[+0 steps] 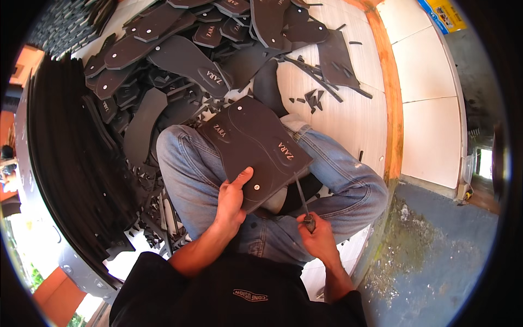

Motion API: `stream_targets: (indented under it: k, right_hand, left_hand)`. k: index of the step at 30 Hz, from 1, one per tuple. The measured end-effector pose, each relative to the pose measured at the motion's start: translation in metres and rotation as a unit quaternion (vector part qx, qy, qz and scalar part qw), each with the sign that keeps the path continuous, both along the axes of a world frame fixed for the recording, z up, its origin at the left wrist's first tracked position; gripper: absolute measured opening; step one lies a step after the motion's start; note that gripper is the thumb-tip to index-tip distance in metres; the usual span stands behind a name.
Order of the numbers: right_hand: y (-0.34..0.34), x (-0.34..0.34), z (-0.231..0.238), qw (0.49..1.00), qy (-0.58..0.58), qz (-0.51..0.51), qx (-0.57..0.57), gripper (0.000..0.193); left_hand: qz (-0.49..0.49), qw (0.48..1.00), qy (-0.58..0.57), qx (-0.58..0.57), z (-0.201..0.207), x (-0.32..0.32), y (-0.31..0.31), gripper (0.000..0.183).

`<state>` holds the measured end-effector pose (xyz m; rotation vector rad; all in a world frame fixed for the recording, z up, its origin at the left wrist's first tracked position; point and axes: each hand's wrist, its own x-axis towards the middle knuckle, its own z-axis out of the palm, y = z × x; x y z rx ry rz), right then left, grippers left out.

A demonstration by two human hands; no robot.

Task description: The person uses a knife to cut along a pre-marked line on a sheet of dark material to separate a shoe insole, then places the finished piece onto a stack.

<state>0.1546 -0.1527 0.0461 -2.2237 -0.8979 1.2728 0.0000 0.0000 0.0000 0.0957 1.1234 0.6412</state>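
A dark brown foam sheet (253, 141) lies tilted across my lap, printed with two shoe-sole outlines, pale lettering and small white dots. My left hand (231, 203) grips its near edge, thumb on top and fingers underneath, out of sight. In my right hand (318, 240) is a thin-bladed knife (303, 195), held by its dark handle. The blade points away from me, and its tip is at the sheet's right edge; whether it is in the foam I cannot tell. Below the sheet are my crossed legs in blue jeans (348, 191).
Cut dark soles (190, 65) are heaped beyond my knees. A tall stack of dark sheets (71, 152) curves along the left. Foam scraps (312, 101) and a dark offcut sheet (338, 59) lie on the pale floor. An orange-brown strip (393, 98) borders white tiles at right.
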Motion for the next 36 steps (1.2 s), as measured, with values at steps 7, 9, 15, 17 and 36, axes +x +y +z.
stream_targets:
  k: [7,9,15,17,36]
  right_hand:
    - [0.005,-0.009,-0.008,0.999,0.018,-0.002,-0.027,0.014]
    - [0.008,-0.010,-0.011,0.999,0.019,-0.003,-0.031,0.014]
    - [0.011,-0.022,-0.021,0.999,-0.041,-0.005,-0.006,0.012]
    - [0.016,-0.028,-0.025,0.999,-0.039,-0.020,-0.013,0.010]
    - [0.070,-0.033,-0.040,0.994,-0.084,0.017,-0.064,0.015]
  left_hand:
    - [0.014,1.000,-0.022,-0.017,0.007,0.002,0.006,0.031]
    - [0.011,1.000,-0.019,-0.015,0.006,0.000,0.010,0.031]
    - [0.001,1.000,-0.022,-0.019,0.002,-0.003,0.011,0.031]
    - [-0.002,1.000,-0.021,-0.017,0.003,-0.004,0.011,0.030]
    - [0.000,0.999,-0.030,0.025,-0.007,-0.011,0.005,0.030]
